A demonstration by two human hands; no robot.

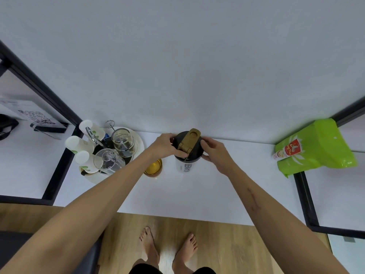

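Both arms come up from the bottom corners of the frame and meet at the middle, bent slightly inward at the wrists. The left hand (pixel 166 145) sits on the left of the shaker bottle (pixel 186 167), the right hand (pixel 216 153) on its right, both up at lid height.

The bottle stands upright on the white table (pixel 177 194), dead centre, close to the wall. Dark lettering runs down its white body, but I can only make out something ending in "KER". Over at the right edge there's a green bag (pixel 324 139) with a red and white pack (pixel 287 150) reading "ng Tho".

Left fingers are curled round the black lid (pixel 196 150), with the tips pinching at the hinge of the gold flip cap (pixel 190 140), which is tilted up. Right fingers wrap the lid's other side, thumb on the rim. A glass of amber liquid (pixel 153 168) sits just left of the bottle, under the left wrist.
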